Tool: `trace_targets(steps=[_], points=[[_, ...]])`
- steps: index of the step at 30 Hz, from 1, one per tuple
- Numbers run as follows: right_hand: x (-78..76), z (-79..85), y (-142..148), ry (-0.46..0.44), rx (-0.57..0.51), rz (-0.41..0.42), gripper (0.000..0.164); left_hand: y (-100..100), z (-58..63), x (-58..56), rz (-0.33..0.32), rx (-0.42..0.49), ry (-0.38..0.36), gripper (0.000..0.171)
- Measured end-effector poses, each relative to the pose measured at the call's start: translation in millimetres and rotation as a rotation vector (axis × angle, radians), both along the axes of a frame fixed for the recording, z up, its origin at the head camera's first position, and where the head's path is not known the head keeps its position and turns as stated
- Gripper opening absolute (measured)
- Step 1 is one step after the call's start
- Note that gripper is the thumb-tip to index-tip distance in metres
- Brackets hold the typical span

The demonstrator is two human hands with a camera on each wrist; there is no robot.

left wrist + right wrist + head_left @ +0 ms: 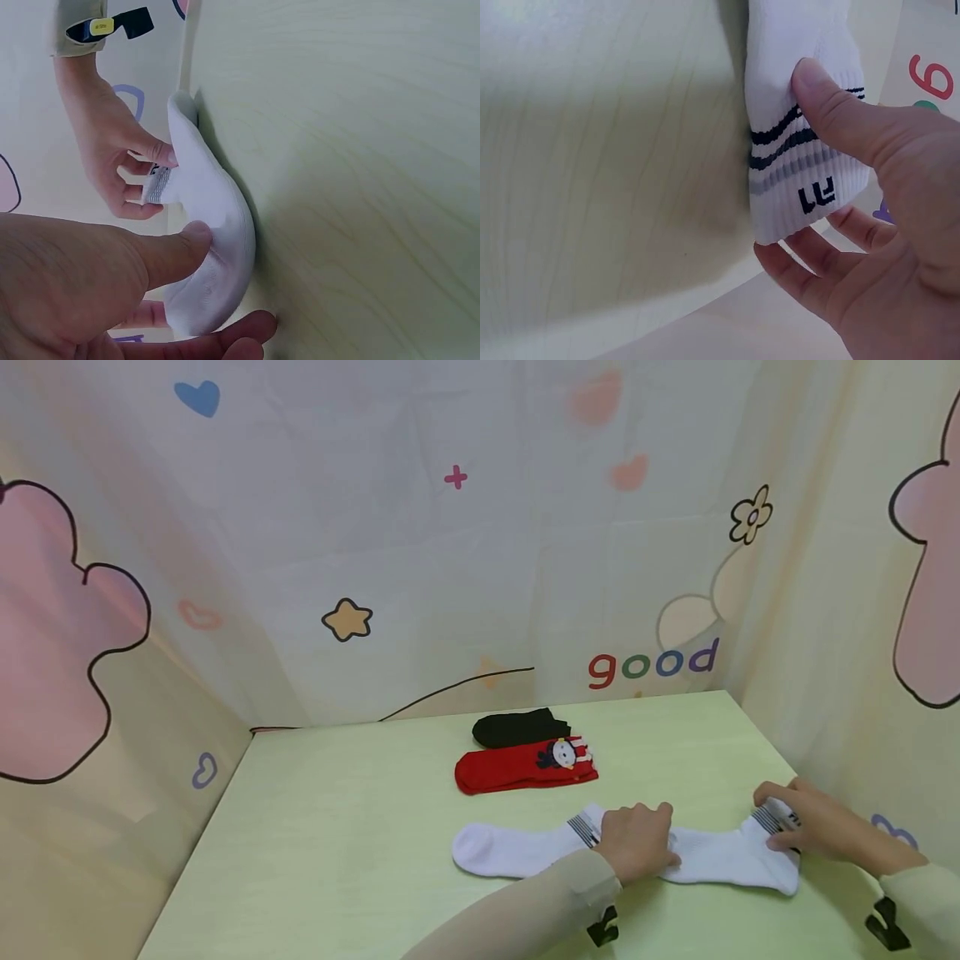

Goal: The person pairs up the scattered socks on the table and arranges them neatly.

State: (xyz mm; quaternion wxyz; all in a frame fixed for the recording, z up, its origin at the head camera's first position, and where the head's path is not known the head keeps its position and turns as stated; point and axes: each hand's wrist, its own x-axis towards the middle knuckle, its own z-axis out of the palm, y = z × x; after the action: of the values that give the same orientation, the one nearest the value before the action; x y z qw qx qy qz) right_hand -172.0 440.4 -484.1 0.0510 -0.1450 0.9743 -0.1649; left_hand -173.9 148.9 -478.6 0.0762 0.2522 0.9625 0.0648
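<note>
A white sock [720, 857] stretches sideways between the two hands near the table's right side. My left hand [636, 842] grips its left end, thumb on one side and fingers on the other, as the left wrist view shows. At the other end, my right hand [813, 827] pinches the striped cuff [806, 161], thumb on top and fingers beneath. Black and grey bands and dark lettering mark that cuff. Another white sock [506, 850] lies flat to the left, its striped cuff close to my left hand and partly hidden by the left forearm.
Behind the white socks, a red sock [502, 768] with a cartoon figure lies flat. A black sock [517, 728] is just beyond it, touching or nearly so. The pale green wood-grain table [315, 827] is enclosed by printed curtains [450, 552] at the back and sides.
</note>
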Motion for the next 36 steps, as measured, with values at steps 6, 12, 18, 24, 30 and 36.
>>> trace_targets(steps=[6, 12, 18, 24, 30, 36], points=[[4.0, -1.5, 1.3, 0.062, -0.015, -0.008, 0.051, -0.3, 2.5, 0.3, -0.035, 0.02, 0.02, 0.032], [9.9, -8.4, 4.4, 0.208, -0.033, 0.017, 0.051, -0.8, 1.7, -0.2, -0.065, 0.005, 0.054, 0.018], [10.4, -15.9, 11.1, 0.438, 0.015, 0.111, 0.059, -3.0, 4.5, 1.7, -0.089, 0.02, 0.068, 0.028], [9.7, -17.2, 14.6, 0.517, 0.045, 0.15, 0.063, -4.8, 5.8, 2.7, -0.126, 0.054, 0.058, 0.04], [9.2, -14.7, 14.0, 0.515, 0.032, 0.151, 0.062, -6.2, 7.0, 2.0, -0.153, 0.054, 0.052, 0.038], [6.0, -17.9, 14.5, 0.581, -0.002, 0.186, 0.055, -6.3, 5.1, 1.0, -0.174, 0.03, 0.041, 0.027]])
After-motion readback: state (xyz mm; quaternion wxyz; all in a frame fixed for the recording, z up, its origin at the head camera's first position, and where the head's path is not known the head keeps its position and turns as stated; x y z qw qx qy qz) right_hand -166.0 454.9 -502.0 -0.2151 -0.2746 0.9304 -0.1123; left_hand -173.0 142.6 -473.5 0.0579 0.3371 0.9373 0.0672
